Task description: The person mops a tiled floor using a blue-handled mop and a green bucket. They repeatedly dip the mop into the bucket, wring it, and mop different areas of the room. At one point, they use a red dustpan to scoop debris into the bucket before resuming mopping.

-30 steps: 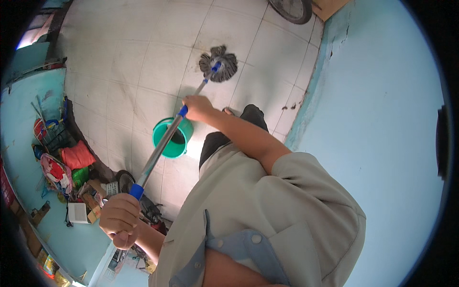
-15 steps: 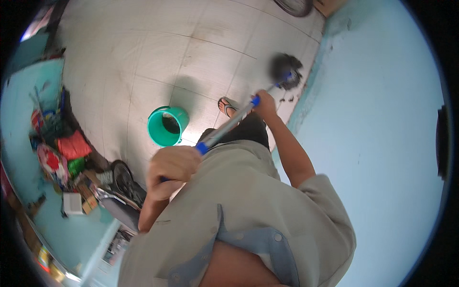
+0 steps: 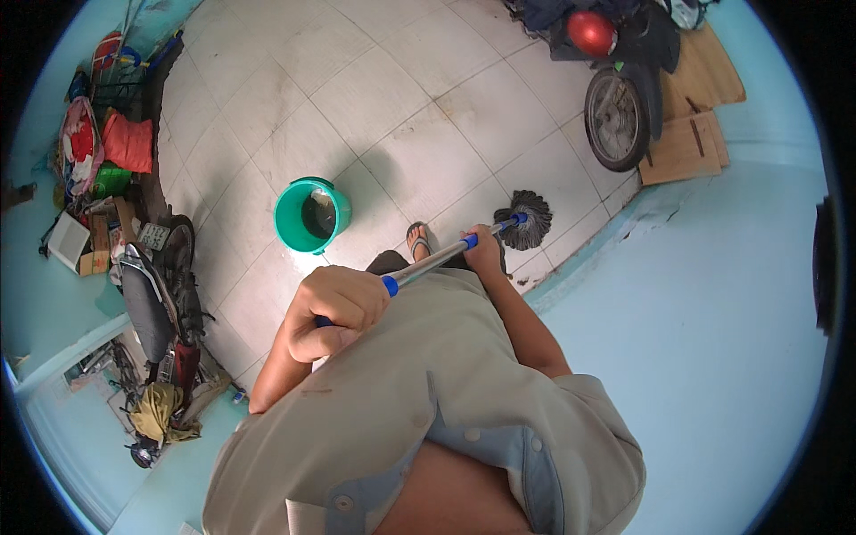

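A mop [image 3: 430,265] with a silver pole and blue collars slants across my front. My left hand [image 3: 339,303] is wrapped round the upper end of its pole, near my belly. Lower down, my right hand [image 3: 483,250] grips the pole just beyond a blue collar. The dark grey string mop head [image 3: 526,220] rests on the pale tiled floor [image 3: 383,98], a little off the blue wall on my right. Left of my sandalled foot [image 3: 417,241] stands a green bucket [image 3: 283,217], with dark water and something pale inside.
A motorbike [image 3: 165,303] is parked on the left beside piled bags and boxes [image 3: 98,236]. At the far right another motorbike's front wheel [image 3: 617,118] stands by cardboard sheets [image 3: 687,147], with a red rounded thing [image 3: 591,34] above. The blue wall [image 3: 695,294] runs close along my right.
The mop head has moved away from the wall's foot and closer to me, both hands still on the pole. My view has turned, bringing more of both motorbikes into sight.
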Demonstrator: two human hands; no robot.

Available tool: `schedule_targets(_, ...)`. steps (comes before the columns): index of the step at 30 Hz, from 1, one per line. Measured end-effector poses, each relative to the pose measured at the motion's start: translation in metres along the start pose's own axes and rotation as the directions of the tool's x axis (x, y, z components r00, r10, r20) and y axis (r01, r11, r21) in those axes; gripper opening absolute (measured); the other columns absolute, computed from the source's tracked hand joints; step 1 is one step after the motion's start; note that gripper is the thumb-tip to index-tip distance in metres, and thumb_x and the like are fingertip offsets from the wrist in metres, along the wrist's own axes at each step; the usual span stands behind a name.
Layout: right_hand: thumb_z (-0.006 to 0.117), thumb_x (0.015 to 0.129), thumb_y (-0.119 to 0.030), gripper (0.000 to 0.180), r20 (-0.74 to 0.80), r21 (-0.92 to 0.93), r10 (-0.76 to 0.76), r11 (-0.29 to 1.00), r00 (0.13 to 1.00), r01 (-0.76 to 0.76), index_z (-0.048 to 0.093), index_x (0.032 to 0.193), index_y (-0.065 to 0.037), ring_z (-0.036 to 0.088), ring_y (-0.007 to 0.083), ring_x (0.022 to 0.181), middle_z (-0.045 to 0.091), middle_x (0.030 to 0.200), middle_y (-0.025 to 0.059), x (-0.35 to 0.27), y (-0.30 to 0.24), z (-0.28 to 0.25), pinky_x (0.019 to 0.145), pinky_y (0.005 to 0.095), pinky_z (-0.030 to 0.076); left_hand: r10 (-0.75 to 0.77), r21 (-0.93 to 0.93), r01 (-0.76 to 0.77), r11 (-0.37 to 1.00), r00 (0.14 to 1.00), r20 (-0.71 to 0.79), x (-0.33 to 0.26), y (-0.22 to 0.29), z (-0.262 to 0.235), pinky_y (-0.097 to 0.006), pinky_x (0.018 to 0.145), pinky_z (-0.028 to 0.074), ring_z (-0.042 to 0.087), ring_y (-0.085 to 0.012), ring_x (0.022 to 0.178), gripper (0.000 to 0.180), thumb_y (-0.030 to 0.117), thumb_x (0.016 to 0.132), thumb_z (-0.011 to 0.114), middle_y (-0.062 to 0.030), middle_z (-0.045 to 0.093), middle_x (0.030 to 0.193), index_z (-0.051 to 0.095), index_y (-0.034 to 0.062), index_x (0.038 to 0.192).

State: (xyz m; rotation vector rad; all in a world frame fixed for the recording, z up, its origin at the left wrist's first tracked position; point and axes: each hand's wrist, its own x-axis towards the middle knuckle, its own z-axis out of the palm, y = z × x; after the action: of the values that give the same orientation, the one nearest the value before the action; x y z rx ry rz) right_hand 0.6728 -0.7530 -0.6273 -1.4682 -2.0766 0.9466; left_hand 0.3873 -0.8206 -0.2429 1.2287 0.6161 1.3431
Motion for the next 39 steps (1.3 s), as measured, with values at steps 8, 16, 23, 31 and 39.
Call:
schedule_targets(8,0.076,0.092,-0.021,0.023,0.190,0.019,-0.251,0.968,0.949,0.252,0.060,0.090,-0.004,0.064,0.0460,0.087,0.065,0.092,0.0203,0.157,-0.038,0.026,0.076,0.0538,0.051,0.115,0.247,-0.063,0.967,0.972,-0.203,0.041,0.017,-0.017,-0.042,0.055,0.042,0.049,-0.0307,0.050,0.022,0.011,0.069,0.059,-0.0114,0.050,0.055,0.049,-0.0005,0.054)
schedule_targets(16,0.079,0.089,-0.016,0.024,0.270,0.372,-0.524,0.831,0.808,0.414,0.059,0.087,-0.003,0.064,0.0428,0.083,0.065,0.088,0.0188,0.325,-0.076,0.105,0.073,0.0496,0.050,0.159,0.498,0.172,0.850,0.817,-0.554,0.100,-0.016,0.001,-0.046,0.064,0.048,0.053,-0.0306,0.054,0.020,0.014,0.065,0.057,-0.0109,0.049,0.054,0.048,0.0008,0.053)
schedule_targets(23,0.085,0.084,-0.023,0.030,0.456,0.483,-0.544,0.816,0.704,0.318,0.061,0.091,-0.006,0.066,0.0403,0.087,0.066,0.092,0.0167,0.385,-0.091,0.137,0.077,0.0485,0.052,0.185,0.636,0.260,0.726,0.817,-0.546,0.152,-0.072,0.009,-0.045,0.070,0.050,0.052,-0.0334,0.057,0.013,0.007,0.061,0.059,-0.0123,0.048,0.058,0.049,0.0004,0.057)
schedule_targets(31,0.085,0.088,-0.035,0.038,0.599,0.413,-0.445,0.884,0.665,0.219,0.061,0.091,-0.006,0.067,0.0400,0.084,0.067,0.091,0.0160,0.263,-0.139,0.076,0.074,0.0478,0.053,0.359,0.605,0.074,0.793,0.746,-0.561,0.131,0.032,0.045,-0.040,0.051,0.043,0.051,-0.0273,0.047,0.019,0.015,0.062,0.060,-0.0085,0.051,0.055,0.051,0.0021,0.053)
schedule_targets(39,0.081,0.092,-0.033,0.035,0.835,0.373,-0.465,0.871,0.293,0.319,0.063,0.106,-0.005,0.067,0.0342,0.087,0.068,0.097,0.0179,0.224,-0.157,0.068,0.080,0.0431,0.053,0.541,0.684,0.082,0.725,0.548,-0.638,0.061,-0.016,0.036,-0.040,0.064,0.052,0.062,-0.0299,0.065,0.023,0.001,0.066,0.076,-0.0078,0.060,0.071,0.056,0.0064,0.075)
